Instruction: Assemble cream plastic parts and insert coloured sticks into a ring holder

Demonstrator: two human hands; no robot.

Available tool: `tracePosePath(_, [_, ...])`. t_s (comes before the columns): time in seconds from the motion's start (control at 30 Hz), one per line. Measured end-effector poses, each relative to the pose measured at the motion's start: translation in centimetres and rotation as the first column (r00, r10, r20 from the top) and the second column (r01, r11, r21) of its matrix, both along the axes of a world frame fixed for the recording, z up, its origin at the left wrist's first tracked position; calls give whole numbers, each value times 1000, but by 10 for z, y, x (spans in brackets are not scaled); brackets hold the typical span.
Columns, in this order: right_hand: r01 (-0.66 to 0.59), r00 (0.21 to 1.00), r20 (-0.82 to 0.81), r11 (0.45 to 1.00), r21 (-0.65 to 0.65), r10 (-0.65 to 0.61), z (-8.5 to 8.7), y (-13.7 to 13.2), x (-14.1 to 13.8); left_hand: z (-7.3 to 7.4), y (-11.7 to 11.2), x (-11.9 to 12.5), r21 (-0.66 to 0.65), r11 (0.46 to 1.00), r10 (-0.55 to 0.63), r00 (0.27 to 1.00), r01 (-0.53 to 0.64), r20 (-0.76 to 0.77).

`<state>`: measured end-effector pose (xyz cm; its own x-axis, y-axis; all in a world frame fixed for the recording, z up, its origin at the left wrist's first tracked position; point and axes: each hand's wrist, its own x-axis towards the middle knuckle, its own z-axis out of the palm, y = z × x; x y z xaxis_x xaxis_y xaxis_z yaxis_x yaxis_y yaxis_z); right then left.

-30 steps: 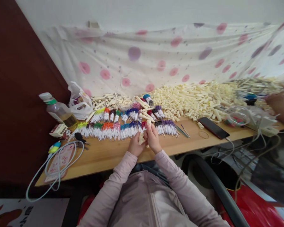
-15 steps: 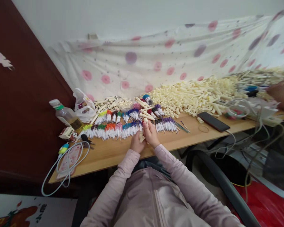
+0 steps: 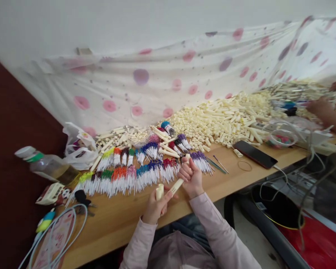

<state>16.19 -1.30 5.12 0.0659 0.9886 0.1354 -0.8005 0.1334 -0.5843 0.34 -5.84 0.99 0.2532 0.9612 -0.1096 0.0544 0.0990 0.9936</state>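
Landmark: the front refill row (image 3: 128,181) on the worktop (image 3: 103,228). Both hands are on its near side, toward its right end.

Right hand (image 3: 193,178): fingers curled around a cream barrel (image 3: 177,186), its slotted end slanting down to the left hand. A cream tip (image 3: 187,157) shows above the thumb; can't tell if it's the same part. Left hand (image 3: 154,207): fingers closed on a short cream tube (image 3: 159,191), roughly upright, with the fingertips at the barrel's low end. Can't tell if they pinch the barrel or only touch it.

Risks, my read:
- Tube drop. Fingers share attention between tube and barrel; loosening for one could free the other. Near side of the row is a narrow strip, so a dropped round part could roll off the edge.
- Row disturbance. Right knuckles look close to the row's right part; a sideways sweep could scatter refills and mix colours.
- Barrel twist. Smooth plastic, so a hard pull or turn could slip, and the hand could jerk into the row.
- Mix-up. The cream pile (image 3: 221,116) behind the row's right end looks much like the held parts; anything dropped there would be hard to pick out.
- Snag. Loose cable (image 3: 82,228) in front of the row's left end could catch a sleeve if the left arm swings wide.
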Motion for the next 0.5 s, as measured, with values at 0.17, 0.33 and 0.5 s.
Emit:
tracePosePath(0.17, [-21,996,-84,998,-62,15,2,1,5,5,-8,12,-25,995,97,994,-96,43])
tracePosePath(0.33, [5,991,-133,992,-123,-22,6,-1,3,18,-13,10,476,874,241,938,-97,-251])
tracePosePath(0.5, [79,990,-102,988,-135,-94,18,-5,1,13,-12,8,679,734,284,915,-15,-286])
